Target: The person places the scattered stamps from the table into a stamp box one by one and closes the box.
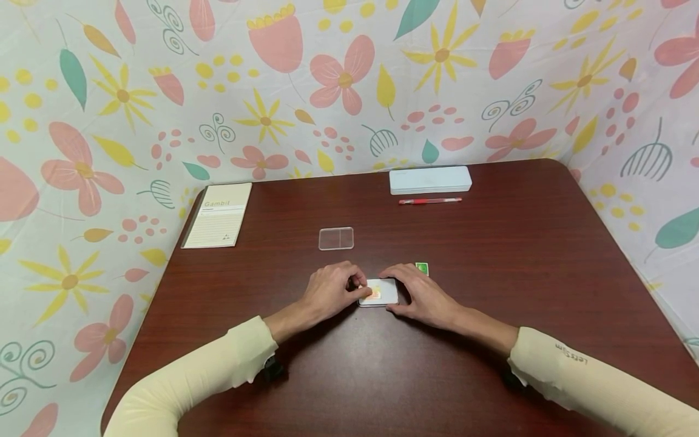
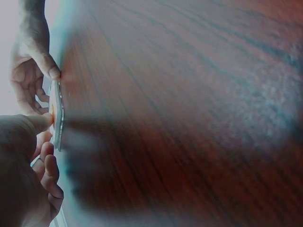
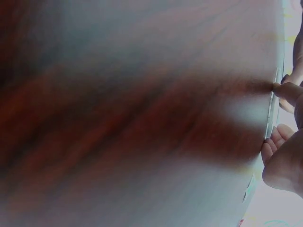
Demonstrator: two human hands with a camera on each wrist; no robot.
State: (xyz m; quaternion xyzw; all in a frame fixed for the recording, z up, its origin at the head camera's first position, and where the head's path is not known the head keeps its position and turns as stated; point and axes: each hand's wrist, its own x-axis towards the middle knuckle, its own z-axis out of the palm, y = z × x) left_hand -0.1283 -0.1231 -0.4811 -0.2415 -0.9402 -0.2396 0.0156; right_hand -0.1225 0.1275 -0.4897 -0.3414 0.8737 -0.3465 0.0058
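Observation:
A flat white slab with rounded corners, perhaps a phone or a thin case, lies on the table between the hands. A small orange-and-yellow picture, like a sticker, is on its upper face. My left hand touches that picture with the thumb tip, its other fingers bent at the slab's left end. At the right end, my right hand holds the slab by its edges, thumb on the near side and fingers on the far side. The left wrist view shows the slab edge-on with the left thumb against its face.
Beyond the left hand lies a clear plastic piece. A small green picture card is just past the right hand. Farther back are a notebook, a red pen and a pale blue case. Patterned cloth stands behind the table.

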